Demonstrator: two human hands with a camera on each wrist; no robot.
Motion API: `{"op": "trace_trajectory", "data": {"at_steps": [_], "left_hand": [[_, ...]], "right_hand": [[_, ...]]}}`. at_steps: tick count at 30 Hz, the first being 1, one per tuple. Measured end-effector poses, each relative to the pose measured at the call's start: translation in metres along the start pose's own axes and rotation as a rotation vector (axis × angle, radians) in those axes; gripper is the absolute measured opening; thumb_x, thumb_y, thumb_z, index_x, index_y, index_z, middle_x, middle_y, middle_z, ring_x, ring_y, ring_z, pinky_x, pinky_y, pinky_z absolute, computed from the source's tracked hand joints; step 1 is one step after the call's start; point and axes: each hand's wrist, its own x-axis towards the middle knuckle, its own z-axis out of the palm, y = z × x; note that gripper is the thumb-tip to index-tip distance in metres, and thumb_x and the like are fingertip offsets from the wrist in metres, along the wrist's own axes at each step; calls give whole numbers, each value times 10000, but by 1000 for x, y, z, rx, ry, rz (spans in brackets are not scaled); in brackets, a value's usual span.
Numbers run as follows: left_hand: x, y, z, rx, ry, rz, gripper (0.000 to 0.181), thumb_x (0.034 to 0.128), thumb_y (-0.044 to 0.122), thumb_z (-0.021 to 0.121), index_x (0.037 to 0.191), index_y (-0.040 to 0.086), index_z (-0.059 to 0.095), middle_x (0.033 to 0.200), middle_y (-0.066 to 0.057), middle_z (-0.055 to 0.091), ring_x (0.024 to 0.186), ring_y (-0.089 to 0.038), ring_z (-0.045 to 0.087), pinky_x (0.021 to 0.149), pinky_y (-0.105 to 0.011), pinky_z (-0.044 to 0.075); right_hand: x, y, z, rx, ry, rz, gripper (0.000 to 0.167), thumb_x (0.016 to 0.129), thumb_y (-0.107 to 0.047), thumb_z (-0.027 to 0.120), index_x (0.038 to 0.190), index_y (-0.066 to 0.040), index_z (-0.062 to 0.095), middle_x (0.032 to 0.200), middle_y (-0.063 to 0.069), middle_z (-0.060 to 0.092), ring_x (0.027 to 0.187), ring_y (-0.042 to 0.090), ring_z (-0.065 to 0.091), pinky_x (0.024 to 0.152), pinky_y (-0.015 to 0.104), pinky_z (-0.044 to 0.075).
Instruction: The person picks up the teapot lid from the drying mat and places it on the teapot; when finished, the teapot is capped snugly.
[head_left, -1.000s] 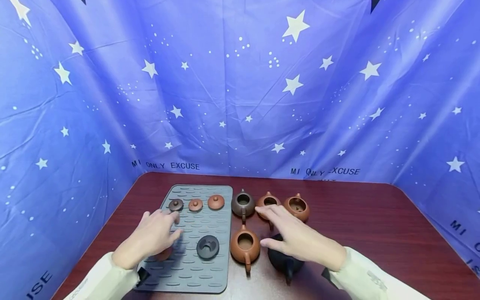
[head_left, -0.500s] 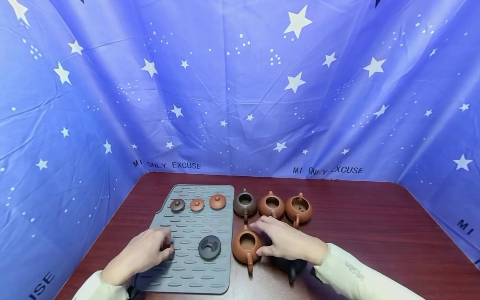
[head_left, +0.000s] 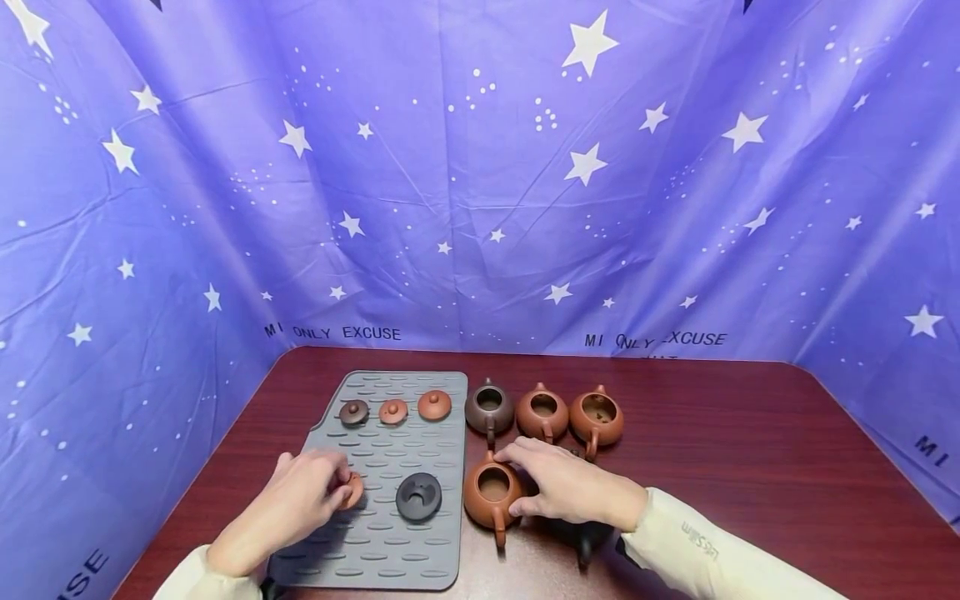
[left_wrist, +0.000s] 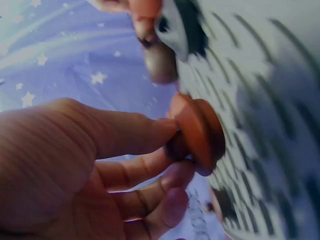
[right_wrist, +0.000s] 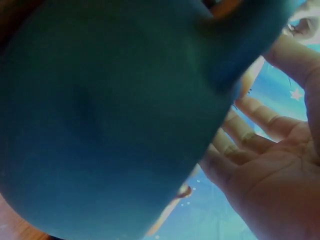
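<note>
One orange lid (head_left: 354,492) in the left hand (head_left: 296,504), over the gray mat (head_left: 390,552); the right hand (head_left: 573,485) at an orange teapot (head_left: 483,510).
Left thumb and fingers pinch the lid's knob; whether its tilted rim touches the mat cannot be told. The right hand lies with fingers loosely extended beside the teapot, which stands on the desk (head_left: 720,442). A black lid (head_left: 429,507) and a row of three small lids (head_left: 393,413) lie on the mat; a black teapot (head_left: 585,537), partly hidden by the right hand, and three further teapots (head_left: 531,423) stand near.
</note>
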Motion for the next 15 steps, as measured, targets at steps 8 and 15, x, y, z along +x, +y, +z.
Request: {"op": "trace_trajectory", "data": {"at_steps": [8, 15], "left_hand": [[29, 42, 5, -53, 152, 218, 244, 721, 125, 788, 741, 217, 563, 720, 150, 513, 726, -80, 472, 652, -342, 288], [49, 80, 17, -144, 199, 404, 192, 753, 160, 779, 807, 190, 598, 790, 124, 564, 768, -78, 464, 717, -327, 282]], "right_hand": [[1, 0, 1, 1, 1, 7, 512, 825, -311, 731, 1263, -116, 549, 1181, -64, 537, 1090, 88, 507, 892, 315, 434], [-1, -2, 1, 20, 8, 2, 494, 819, -285, 740, 1244, -114, 556, 1165, -67, 537, 1023, 81, 541, 856, 297, 449]]}}
